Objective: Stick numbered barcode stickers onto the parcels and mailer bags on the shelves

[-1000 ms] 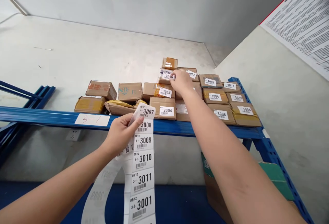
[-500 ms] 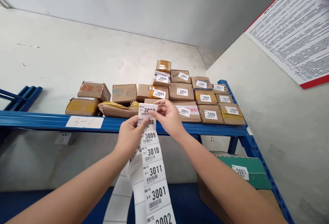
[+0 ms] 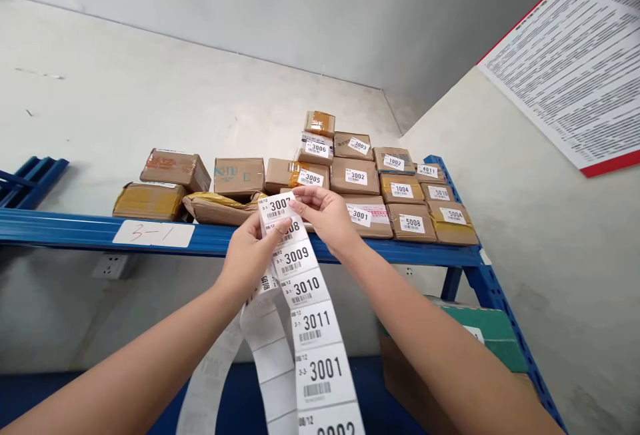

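Observation:
A long strip of white number labels (image 3: 310, 318) hangs from my hands and loops back below. Its printed numbers run from 3007 at the top through 3011, then 3001 lower down. My left hand (image 3: 253, 248) grips the strip near the 3008 label, thumb on the front. Pinched at the upper right edge of the 3007 label is my right hand (image 3: 325, 218). Just behind my hands, cardboard parcels stand on a blue shelf (image 3: 65, 230), among them a parcel labelled 3005 (image 3: 280, 174) and a parcel labelled 3001 (image 3: 383, 222).
More labelled boxes (image 3: 356, 175) are stacked to the right. At left are boxes showing no number label (image 3: 173, 168) and a torn, yellow-taped parcel (image 3: 220, 208). A shelf card (image 3: 154, 234) reads 3-1. Below right sits a green-topped box (image 3: 493, 335). A printed board (image 3: 575, 55) hangs on the wall.
The top of the strip has tilted and shifted slightly left, with more of the 3007 label showing. The lower strip has swung right. Both hands keep their hold.

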A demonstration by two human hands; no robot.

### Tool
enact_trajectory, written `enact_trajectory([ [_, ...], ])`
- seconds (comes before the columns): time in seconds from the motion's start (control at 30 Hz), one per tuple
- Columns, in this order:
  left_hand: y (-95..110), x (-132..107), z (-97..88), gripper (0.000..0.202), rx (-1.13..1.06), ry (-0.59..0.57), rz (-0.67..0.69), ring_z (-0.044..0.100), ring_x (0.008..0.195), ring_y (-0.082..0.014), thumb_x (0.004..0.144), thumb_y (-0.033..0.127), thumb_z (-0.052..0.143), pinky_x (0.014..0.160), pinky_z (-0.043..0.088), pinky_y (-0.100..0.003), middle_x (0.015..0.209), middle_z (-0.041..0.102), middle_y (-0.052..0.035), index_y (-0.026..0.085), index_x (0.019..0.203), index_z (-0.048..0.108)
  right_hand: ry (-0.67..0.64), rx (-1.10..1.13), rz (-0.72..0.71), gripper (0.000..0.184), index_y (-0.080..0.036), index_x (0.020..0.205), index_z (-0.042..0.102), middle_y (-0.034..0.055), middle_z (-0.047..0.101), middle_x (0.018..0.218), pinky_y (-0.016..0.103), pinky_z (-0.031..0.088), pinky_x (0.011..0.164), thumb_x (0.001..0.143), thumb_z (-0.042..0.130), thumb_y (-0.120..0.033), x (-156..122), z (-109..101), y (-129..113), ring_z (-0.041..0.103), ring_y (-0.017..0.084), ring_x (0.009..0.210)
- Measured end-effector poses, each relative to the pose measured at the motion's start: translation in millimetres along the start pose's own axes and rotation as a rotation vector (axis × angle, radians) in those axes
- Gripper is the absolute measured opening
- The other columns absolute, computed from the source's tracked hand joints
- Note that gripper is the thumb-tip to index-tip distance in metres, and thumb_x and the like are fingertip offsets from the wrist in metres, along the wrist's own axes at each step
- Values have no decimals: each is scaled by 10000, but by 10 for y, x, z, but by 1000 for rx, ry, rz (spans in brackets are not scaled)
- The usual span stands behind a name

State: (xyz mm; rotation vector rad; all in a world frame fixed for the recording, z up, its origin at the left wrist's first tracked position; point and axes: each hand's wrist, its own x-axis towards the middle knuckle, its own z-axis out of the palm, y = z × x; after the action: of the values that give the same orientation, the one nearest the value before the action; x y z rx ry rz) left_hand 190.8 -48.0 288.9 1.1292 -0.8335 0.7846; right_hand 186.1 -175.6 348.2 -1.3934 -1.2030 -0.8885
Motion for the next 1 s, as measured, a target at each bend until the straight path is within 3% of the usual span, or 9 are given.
enact_trajectory([
  [0.1,28,49,-36,186,-51,1,-36,598,557,-116,709,312,691,490,466,-216,686,681,-3,193,850,667,-54,-57,-9,282,-214,831,645,-12,634,726,300,533,601,605,776,-321,6,-29,-32,588,137,692],
  [0.23,13,78,-58,204,99,41,-1,477,437,-77,754,378,632,404,339,-190,556,607,18,178,724,649,-31,-102,-31,255,-208,744,602,-19,605,707,276,504,537,612,764,-354,-8,18,-23,557,126,648],
  [0.33,-17,70,-71,333,127,87,4,408,408,-66,767,492,591,384,272,-188,498,533,35,175,664,608,-14,-200,-130,190,-204,686,588,-15,605,699,292,503,594,664,729,-329,-35,84,-6,557,124,648],
  [0.43,-51,35,-118,364,90,49,-17,448,452,-81,713,524,635,411,324,-195,552,572,17,168,644,595,17,-360,-310,114,-214,711,595,-6,630,732,298,500,640,735,679,-287,58,53,-28,579,132,685],
  [0.57,-135,-127,-241,397,220,-62,-70,469,482,-98,650,536,689,411,326,-195,568,585,-2,162,581,573,362,-516,-540,76,-217,792,551,11,630,812,312,504,697,817,594,-274,663,-236,-182,595,141,745],
  [0.67,-191,-338,-341,422,203,-95,-195,501,493,-118,633,574,682,421,355,-203,564,596,-14,168,580,578,612,-669,-557,53,-197,790,512,20,615,816,346,482,783,823,551,-187,1335,-497,-341,599,146,789],
  [0.8,-164,-598,-454,433,162,-31,-319,501,486,-115,599,587,700,431,364,-196,521,576,-4,171,565,586,649,-818,-398,74,-181,775,507,9,593,769,375,450,830,797,554,-128,1947,-685,-424,593,153,778],
  [0.9,-97,-703,-510,436,157,6,-362,502,483,-113,574,595,710,435,366,-193,516,582,-6,171,564,608,613,-904,-368,71,-190,772,506,13,567,767,406,437,837,803,531,-131,2109,-736,-363,579,175,803],
  [1.0,-50,-747,-536,431,190,22,-351,500,483,-115,566,593,709,433,360,-194,517,590,-14,171,553,621,616,-981,-444,45,-202,829,515,57,537,870,444,444,808,844,511,-245,2149,-760,-288,570,215,854],
])
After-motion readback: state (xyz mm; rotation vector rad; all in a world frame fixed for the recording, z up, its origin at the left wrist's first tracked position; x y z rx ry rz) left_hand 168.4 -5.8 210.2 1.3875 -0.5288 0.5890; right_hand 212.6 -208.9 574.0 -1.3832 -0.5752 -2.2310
